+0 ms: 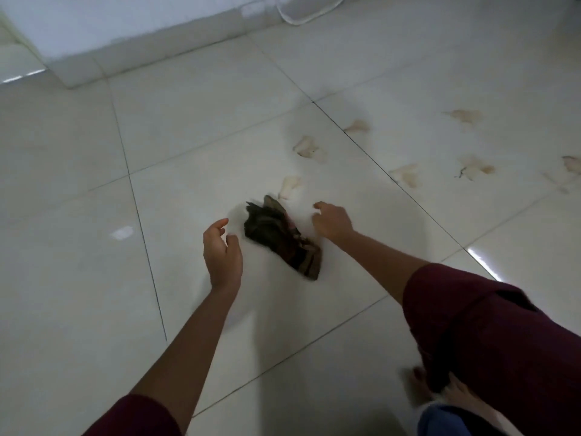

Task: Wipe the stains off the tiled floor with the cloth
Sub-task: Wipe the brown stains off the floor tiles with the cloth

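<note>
Cloth lies between our hands, long axis slanting away to the left — left hand and right hand open, seemingly equally near.

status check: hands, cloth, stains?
Left hand and right hand open, either side of cloth, not gripping. Cloth bunched on floor. Stains unwiped beyond it. Nothing in the way.
</note>
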